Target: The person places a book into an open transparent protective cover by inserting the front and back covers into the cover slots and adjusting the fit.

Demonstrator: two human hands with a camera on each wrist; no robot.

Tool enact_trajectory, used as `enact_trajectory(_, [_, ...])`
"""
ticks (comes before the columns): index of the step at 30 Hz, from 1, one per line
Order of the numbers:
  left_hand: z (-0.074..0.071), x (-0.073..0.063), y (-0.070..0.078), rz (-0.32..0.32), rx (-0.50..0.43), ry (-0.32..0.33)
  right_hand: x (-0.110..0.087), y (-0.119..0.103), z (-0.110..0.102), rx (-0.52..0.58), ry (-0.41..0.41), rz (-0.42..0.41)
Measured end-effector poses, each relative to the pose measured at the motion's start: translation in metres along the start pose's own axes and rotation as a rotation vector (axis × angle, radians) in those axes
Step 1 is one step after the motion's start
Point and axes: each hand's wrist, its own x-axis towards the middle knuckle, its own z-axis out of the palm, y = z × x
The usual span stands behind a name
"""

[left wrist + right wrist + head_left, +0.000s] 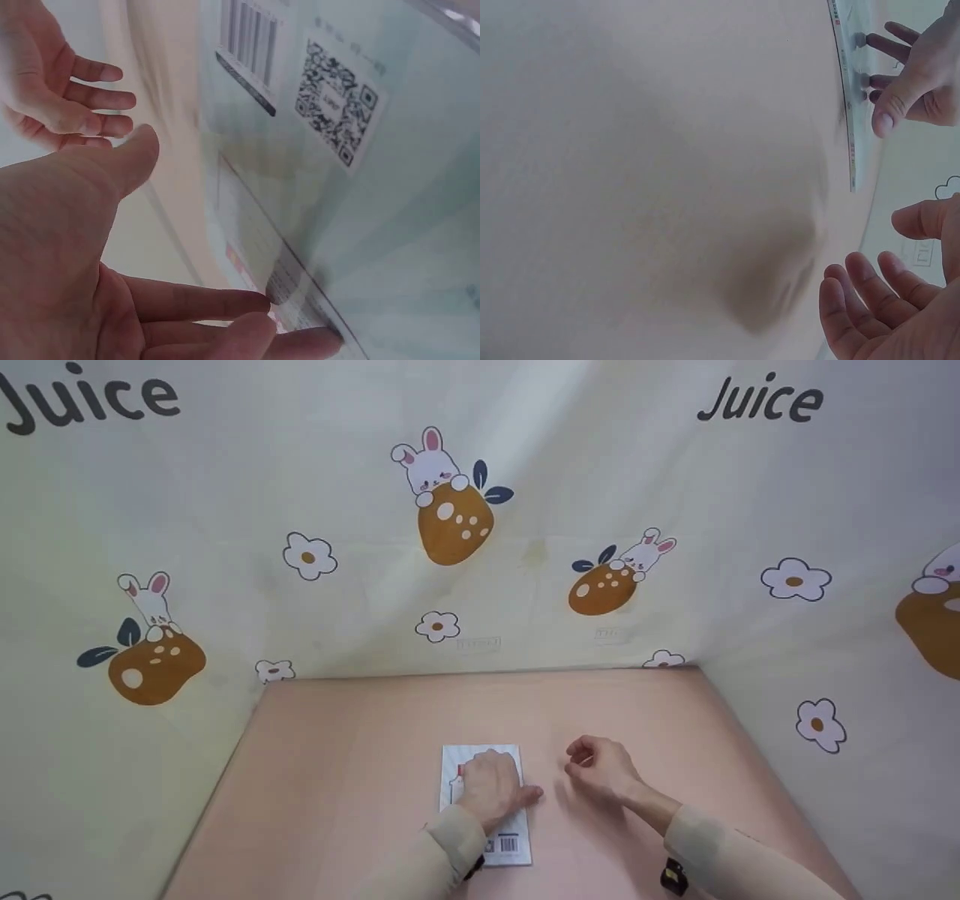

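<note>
A thin, pale blue-green book (519, 851) lies flat on the table. Its upper face carries a barcode and a QR code (337, 103). My left hand (491, 789) is over the book, fingertips touching its cover and thumb held out past the right edge. From the right wrist view, the book's printed spine (848, 112) shows side-on beneath the left fingertips. To the right of the book, my right hand (606, 769) hovers above the table, fingers loosely bent with nothing in them. Part of the cover is hidden under the left hand.
The pink tabletop (337, 765) reaches back to a pale cloth backdrop (360, 457) printed with rabbits, fruit and flowers. That cloth also rises along the table's left and right sides. Dark wrist cameras (673, 876) sit below the sleeves.
</note>
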Motion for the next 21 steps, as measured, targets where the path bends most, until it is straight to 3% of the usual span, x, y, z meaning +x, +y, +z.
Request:
enact_trajectory(8, [0.001,0.002,0.004,-0.043,-0.069,-0.031,0.005,-0.003,0.007,0.014,-0.015,-0.038])
enact_trajectory(15, [0.004,0.008,0.015,-0.097,-0.147,-0.065,0.007,-0.005,0.014,0.014,-0.012,-0.018])
enact_trajectory(21, [0.0,0.01,0.017,-0.138,-0.184,-0.044,0.006,-0.006,0.017,0.033,-0.027,-0.021])
